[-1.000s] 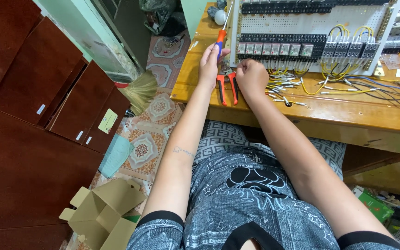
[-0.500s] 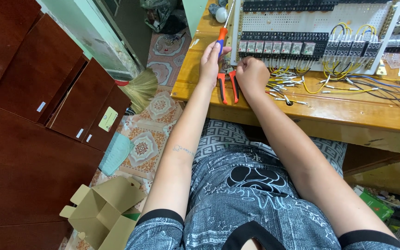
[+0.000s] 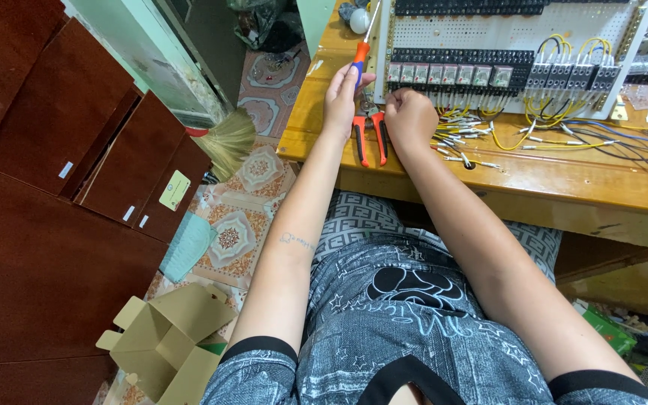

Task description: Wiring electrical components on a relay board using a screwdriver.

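My left hand [image 3: 343,96] grips a screwdriver [image 3: 361,46] with an orange and blue handle, its shaft pointing up along the left edge of a white perforated panel [image 3: 511,37]. My right hand [image 3: 410,118] is closed at the panel's lower left corner, just under a row of black terminal blocks [image 3: 451,73]; whatever it pinches is hidden. Orange-handled pliers [image 3: 370,136] lie on the wooden workbench [image 3: 564,176] between both hands.
Yellow, white and blue wires [image 3: 534,133] spread across the bench right of my hands. On the floor at left are dark red cabinets [image 3: 46,195], a straw broom [image 3: 226,142] and an unfolded cardboard box [image 3: 166,341]. My lap is under the bench edge.
Both hands stay at the panel's lower left corner. The right hand has shifted very slightly; the screwdriver stays upright in the left hand.
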